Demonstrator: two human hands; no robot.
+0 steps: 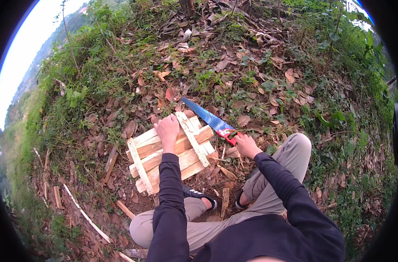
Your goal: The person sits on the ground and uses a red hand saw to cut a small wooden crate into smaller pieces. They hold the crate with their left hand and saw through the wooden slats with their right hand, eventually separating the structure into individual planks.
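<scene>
A small panel of pale wooden slats [154, 162], joined by two crosspieces, lies on the leafy ground in front of me. My left hand [167, 129] is closed on the panel's far side, between the crosspieces; its fingertips are partly hidden. My right hand [247, 145] grips the red handle of a hand saw [206, 117]. The saw's bluish blade points to the far left, just beyond the right crosspiece [192, 139]. From this angle I cannot tell whether the blade touches the wood.
Loose wood offcuts [225, 203] lie near my feet, and another stick [125, 209] is by my left knee. A long pale strip [86, 214] rests at the lower left. Dry leaves and green plants cover the slope; a thin trunk [187, 7] stands at the far side.
</scene>
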